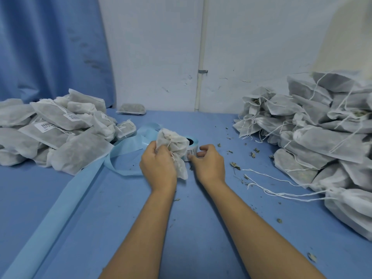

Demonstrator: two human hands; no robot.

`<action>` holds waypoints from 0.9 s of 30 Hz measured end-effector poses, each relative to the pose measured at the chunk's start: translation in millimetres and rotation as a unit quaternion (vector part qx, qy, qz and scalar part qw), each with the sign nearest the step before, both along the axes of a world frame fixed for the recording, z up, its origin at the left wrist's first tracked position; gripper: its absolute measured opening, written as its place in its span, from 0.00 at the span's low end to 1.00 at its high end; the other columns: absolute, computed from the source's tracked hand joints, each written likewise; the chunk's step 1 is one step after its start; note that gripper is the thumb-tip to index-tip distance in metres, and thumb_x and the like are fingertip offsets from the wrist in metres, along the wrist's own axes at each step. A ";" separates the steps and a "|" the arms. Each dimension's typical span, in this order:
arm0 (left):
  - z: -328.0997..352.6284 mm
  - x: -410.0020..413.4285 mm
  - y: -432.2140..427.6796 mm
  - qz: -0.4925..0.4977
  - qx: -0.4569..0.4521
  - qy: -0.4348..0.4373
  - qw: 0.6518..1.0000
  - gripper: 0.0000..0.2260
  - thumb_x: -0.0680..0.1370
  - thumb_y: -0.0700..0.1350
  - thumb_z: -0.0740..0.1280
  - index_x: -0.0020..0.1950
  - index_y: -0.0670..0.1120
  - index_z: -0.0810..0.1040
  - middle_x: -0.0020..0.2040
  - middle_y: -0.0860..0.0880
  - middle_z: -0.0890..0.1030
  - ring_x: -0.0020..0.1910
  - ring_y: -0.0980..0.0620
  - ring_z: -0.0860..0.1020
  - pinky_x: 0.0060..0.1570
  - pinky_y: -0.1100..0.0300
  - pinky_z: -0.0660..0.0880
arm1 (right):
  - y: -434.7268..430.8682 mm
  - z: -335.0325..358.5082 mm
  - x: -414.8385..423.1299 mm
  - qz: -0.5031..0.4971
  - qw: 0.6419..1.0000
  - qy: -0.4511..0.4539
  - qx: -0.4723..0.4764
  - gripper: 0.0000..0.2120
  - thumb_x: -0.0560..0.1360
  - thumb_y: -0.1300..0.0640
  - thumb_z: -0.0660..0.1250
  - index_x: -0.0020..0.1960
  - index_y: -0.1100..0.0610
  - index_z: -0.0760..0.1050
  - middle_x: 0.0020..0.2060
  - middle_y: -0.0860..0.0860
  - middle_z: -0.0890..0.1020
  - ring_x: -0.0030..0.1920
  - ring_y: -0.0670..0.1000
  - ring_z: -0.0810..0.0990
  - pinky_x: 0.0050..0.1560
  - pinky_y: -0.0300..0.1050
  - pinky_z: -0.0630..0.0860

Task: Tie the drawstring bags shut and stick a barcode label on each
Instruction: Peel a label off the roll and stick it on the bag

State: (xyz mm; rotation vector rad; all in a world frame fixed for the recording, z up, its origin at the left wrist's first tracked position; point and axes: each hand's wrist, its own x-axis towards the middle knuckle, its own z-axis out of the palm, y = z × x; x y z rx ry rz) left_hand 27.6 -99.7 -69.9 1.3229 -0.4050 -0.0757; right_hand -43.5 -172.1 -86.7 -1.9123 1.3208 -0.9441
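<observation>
My left hand (158, 168) grips a small white drawstring bag (174, 147) by its gathered neck and holds it upright over the middle of the blue table (181, 218). Just behind it lies the roll of barcode labels (192, 146), with its light blue backing strip (84, 190) trailing off to the left. My right hand (209, 165) is at the roll's front, thumb and fingers pinching the white label (190, 153) there. A heap of labelled bags (60, 135) lies on the left, and a heap of bags with loose strings (326, 137) on the right.
One flat filled bag (131, 108) lies alone at the back by the wall. Dried leaf crumbs (235, 166) and loose white strings (267, 182) are scattered right of my hands. A blue curtain (50, 47) hangs at the back left.
</observation>
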 end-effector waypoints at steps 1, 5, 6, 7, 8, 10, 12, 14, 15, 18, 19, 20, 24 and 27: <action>-0.6 -0.4 0.1 0.000 0.005 -0.003 1.000 0.15 0.73 0.35 0.60 0.28 0.46 0.62 0.25 0.51 0.62 0.29 0.50 0.60 0.30 0.57 0.58 | 0.2 0.0 0.3 -0.002 1.000 -0.002 0.000 0.22 0.74 0.50 0.70 0.63 0.56 0.70 0.57 0.49 0.79 0.55 0.50 0.78 0.46 0.41 0.70; -0.9 -0.7 0.4 -0.005 0.019 -0.013 1.000 0.15 0.72 0.34 0.60 0.28 0.45 0.62 0.26 0.50 0.62 0.31 0.49 0.60 0.31 0.55 0.59 | 1.5 0.9 6.2 -0.008 0.999 0.025 -0.019 0.24 0.73 0.44 0.70 0.61 0.56 0.70 0.56 0.48 0.79 0.54 0.50 0.77 0.49 0.45 0.71; -0.9 -1.1 0.3 -0.006 0.022 -0.013 1.000 0.15 0.72 0.35 0.60 0.28 0.45 0.62 0.26 0.49 0.62 0.31 0.48 0.60 0.32 0.55 0.59 | 1.3 1.1 7.0 -0.012 0.999 0.031 -0.022 0.24 0.73 0.45 0.70 0.62 0.56 0.70 0.56 0.49 0.79 0.54 0.51 0.77 0.50 0.45 0.72; -1.1 -1.4 0.2 -0.007 0.024 -0.011 1.000 0.14 0.72 0.35 0.60 0.28 0.45 0.62 0.26 0.49 0.63 0.31 0.48 0.60 0.32 0.54 0.59 | 0.8 1.2 7.4 -0.017 0.999 0.034 -0.022 0.24 0.73 0.45 0.70 0.62 0.56 0.70 0.56 0.49 0.79 0.55 0.51 0.77 0.51 0.46 0.72; -1.4 -1.7 0.2 -0.006 0.025 -0.009 1.000 0.14 0.72 0.35 0.60 0.28 0.45 0.62 0.26 0.49 0.63 0.32 0.48 0.60 0.32 0.54 0.59 | 0.4 1.2 7.5 -0.021 0.999 0.036 -0.023 0.23 0.73 0.45 0.70 0.62 0.56 0.70 0.56 0.49 0.79 0.55 0.51 0.77 0.52 0.47 0.73; -1.1 -1.3 0.1 -0.005 0.023 -0.004 1.000 0.14 0.72 0.34 0.60 0.28 0.45 0.62 0.26 0.49 0.63 0.31 0.49 0.60 0.31 0.55 0.59 | 0.3 0.6 7.5 -0.028 0.999 0.034 -0.028 0.21 0.73 0.45 0.70 0.60 0.55 0.71 0.54 0.49 0.80 0.53 0.50 0.78 0.50 0.46 0.73; -1.2 -0.3 0.2 -0.004 0.020 0.004 1.000 0.15 0.72 0.35 0.60 0.28 0.46 0.62 0.26 0.50 0.63 0.30 0.50 0.60 0.30 0.56 0.58 | 1.2 0.5 7.4 -0.035 0.998 0.035 -0.032 0.19 0.73 0.45 0.70 0.58 0.55 0.72 0.52 0.48 0.80 0.51 0.50 0.78 0.46 0.44 0.72; -0.9 -0.2 0.9 -0.003 0.022 0.010 1.000 0.16 0.72 0.35 0.60 0.27 0.47 0.62 0.25 0.51 0.63 0.29 0.50 0.60 0.30 0.56 0.58 | 1.6 0.5 7.0 -0.041 0.998 0.038 -0.030 0.16 0.74 0.47 0.69 0.56 0.55 0.73 0.50 0.49 0.80 0.49 0.50 0.78 0.44 0.43 0.71; -0.8 -0.1 1.4 -0.002 0.023 0.013 1.000 0.16 0.72 0.35 0.60 0.27 0.47 0.62 0.25 0.51 0.63 0.29 0.51 0.60 0.30 0.56 0.58 | 1.5 0.4 6.5 -0.044 0.998 0.037 -0.028 0.15 0.74 0.48 0.69 0.55 0.55 0.73 0.50 0.49 0.81 0.49 0.50 0.78 0.43 0.43 0.71; -0.3 -0.5 2.4 0.000 0.026 0.017 1.000 0.16 0.72 0.35 0.60 0.27 0.47 0.62 0.25 0.51 0.63 0.29 0.51 0.61 0.30 0.55 0.58 | 2.2 1.2 4.7 -0.055 0.998 0.027 -0.027 0.12 0.75 0.50 0.69 0.54 0.55 0.73 0.49 0.50 0.81 0.47 0.51 0.78 0.42 0.44 0.72; 0.1 -0.8 2.5 0.000 0.026 0.016 1.000 0.16 0.72 0.35 0.60 0.27 0.47 0.62 0.25 0.51 0.63 0.29 0.50 0.61 0.30 0.55 0.58 | 2.5 1.3 4.0 -0.057 0.998 0.024 -0.026 0.12 0.75 0.51 0.69 0.54 0.55 0.73 0.49 0.50 0.81 0.47 0.51 0.78 0.42 0.44 0.72; 0.2 -1.1 2.5 -0.002 0.026 0.015 1.000 0.16 0.72 0.35 0.60 0.27 0.47 0.62 0.25 0.51 0.62 0.29 0.50 0.60 0.30 0.55 0.58 | 2.9 1.3 3.1 -0.057 0.998 0.020 -0.026 0.12 0.75 0.51 0.69 0.54 0.55 0.74 0.48 0.50 0.81 0.47 0.51 0.78 0.42 0.44 0.72; -0.2 -1.4 1.6 -0.010 0.022 0.017 1.000 0.16 0.72 0.35 0.60 0.27 0.47 0.61 0.25 0.52 0.62 0.29 0.51 0.60 0.30 0.56 0.58 | 3.0 -0.9 -2.3 -0.045 0.998 -0.028 -0.022 0.08 0.74 0.56 0.70 0.48 0.55 0.72 0.43 0.49 0.80 0.43 0.49 0.77 0.38 0.41 0.71; -1.1 -1.2 -0.4 -0.022 0.018 0.021 0.999 0.15 0.72 0.35 0.60 0.28 0.47 0.62 0.26 0.51 0.64 0.29 0.51 0.61 0.30 0.58 0.59 | -0.1 -2.0 -7.3 -0.019 0.996 -0.088 0.001 0.06 0.74 0.61 0.70 0.49 0.57 0.75 0.36 0.45 0.76 0.36 0.42 0.73 0.31 0.28 0.67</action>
